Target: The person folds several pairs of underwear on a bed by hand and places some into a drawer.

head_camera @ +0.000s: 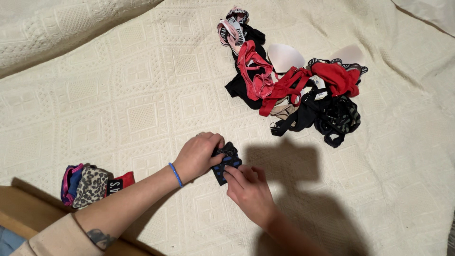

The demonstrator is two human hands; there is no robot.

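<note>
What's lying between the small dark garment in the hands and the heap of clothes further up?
Nothing: the head view shows only bare cream bedspread between the dark garment and the heap.

I see a matt, quilted cream cloth bedspread (142, 95). The dark folded garment (226, 162) looks soft knit; the bench edge (19, 208) smooth wood.

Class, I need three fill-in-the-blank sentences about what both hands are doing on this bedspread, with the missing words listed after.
1. Both hands press on a small dark folded garment with ____ stripes.
2. The left hand has a ____ wristband.
3. The leopard-print garment lies in the folded stack to the ____ of the hands.

Missing words: blue; blue; left
</note>
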